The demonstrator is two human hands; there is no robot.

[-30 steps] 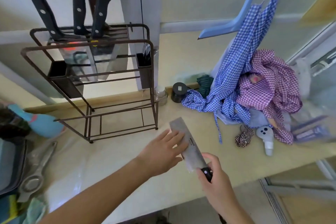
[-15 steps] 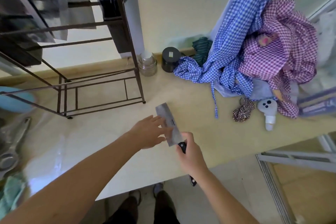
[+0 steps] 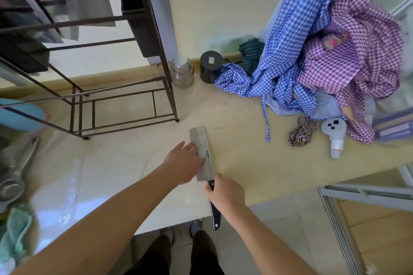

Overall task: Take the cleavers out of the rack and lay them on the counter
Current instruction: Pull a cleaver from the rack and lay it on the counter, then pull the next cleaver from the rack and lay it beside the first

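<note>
A steel cleaver [image 3: 202, 147] with a black handle lies flat on the beige counter [image 3: 241, 158], blade pointing away, handle sticking out past the front edge. My right hand [image 3: 226, 192] is closed around the handle near the blade. My left hand [image 3: 184, 162] rests flat on the blade's left side, fingers spread. The brown wire rack [image 3: 125, 105] stands at the back left; blurred blades of other cleavers [image 3: 64, 4] hang in its top part, their handles out of view.
A glass jar [image 3: 182, 71] and a black jar [image 3: 210, 66] stand by the wall. Blue and purple checked cloths [image 3: 312, 56] pile at the right, with a small white device [image 3: 335, 136] and a scrunchie [image 3: 302, 132]. A metal strainer [image 3: 15, 169] lies left.
The view tilted down, so the rack's top and knife handles left the frame. Both hands brought the cleaver lower and closer to the counter's front edge; it now lies flat.
</note>
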